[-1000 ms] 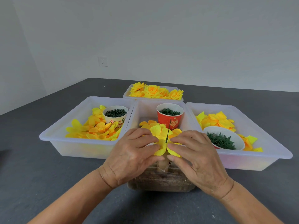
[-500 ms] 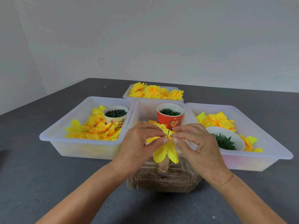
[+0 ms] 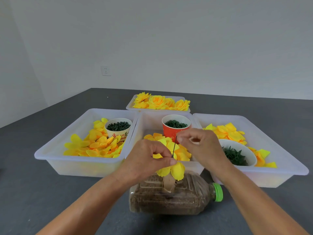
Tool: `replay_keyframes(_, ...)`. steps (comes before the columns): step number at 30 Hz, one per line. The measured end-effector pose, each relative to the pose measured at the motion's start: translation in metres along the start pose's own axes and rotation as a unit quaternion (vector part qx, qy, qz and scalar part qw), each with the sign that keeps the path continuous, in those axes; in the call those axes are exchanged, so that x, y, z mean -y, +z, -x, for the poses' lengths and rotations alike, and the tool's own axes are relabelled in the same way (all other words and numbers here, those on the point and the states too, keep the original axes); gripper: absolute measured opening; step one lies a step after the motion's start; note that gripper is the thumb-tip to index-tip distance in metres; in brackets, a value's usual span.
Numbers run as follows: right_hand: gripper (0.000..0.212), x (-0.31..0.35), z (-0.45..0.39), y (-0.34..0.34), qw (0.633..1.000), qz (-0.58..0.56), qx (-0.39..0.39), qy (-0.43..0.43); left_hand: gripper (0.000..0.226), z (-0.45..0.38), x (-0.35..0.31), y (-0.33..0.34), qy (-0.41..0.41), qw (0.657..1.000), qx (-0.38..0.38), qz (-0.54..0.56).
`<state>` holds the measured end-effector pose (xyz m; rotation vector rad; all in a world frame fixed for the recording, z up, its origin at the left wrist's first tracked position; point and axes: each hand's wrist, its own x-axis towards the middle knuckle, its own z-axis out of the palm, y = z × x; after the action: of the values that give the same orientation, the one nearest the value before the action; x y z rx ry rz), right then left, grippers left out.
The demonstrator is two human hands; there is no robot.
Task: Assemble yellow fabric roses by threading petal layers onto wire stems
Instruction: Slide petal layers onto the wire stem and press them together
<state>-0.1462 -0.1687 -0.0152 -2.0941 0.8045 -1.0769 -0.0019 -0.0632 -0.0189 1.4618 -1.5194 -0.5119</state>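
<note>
Grey tabletop (image 3: pixel 42 192) runs back to a plain pale wall, and just above its near edge the left hand (image 3: pixel 145 160) pinches a yellow petal layer (image 3: pixel 171 169) between thumb and curled fingers, right where the thin dark wire stem (image 3: pixel 174 146) passes through it. The right hand (image 3: pixel 201 148) has its fingers curled beside the stem's upper tip; whether they actually grip the wire cannot be told. Directly below lies a capped bottle (image 3: pixel 176 199) on its side, filled with something brown. Beyond it sit three white trays of loose petals, the middle one (image 3: pixel 149 122) holding a red cup (image 3: pixel 176 128) of green rings. The layer probably slides best if the stem is kept straight and the fabric pushed down evenly around the hole, so it does not tear.
</note>
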Motion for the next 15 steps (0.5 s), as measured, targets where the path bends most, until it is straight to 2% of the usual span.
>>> replay_keyframes(5,0.013,-0.022,-0.076,0.000,0.993,0.105,-0.011,0.055,0.006,-0.004,0.001,-0.005,-0.022,0.997,0.035,0.059)
replay_keyframes(10,0.021,-0.049,-0.132,0.019,0.964,0.236,0.051,0.109,0.002,-0.010,0.008,-0.014,-0.020,0.990,0.084,0.112)
replay_keyframes(15,0.023,-0.069,-0.158,0.043,0.921,0.343,0.124,0.136,0.014,-0.025,0.013,-0.020,-0.018,0.980,0.122,0.156)
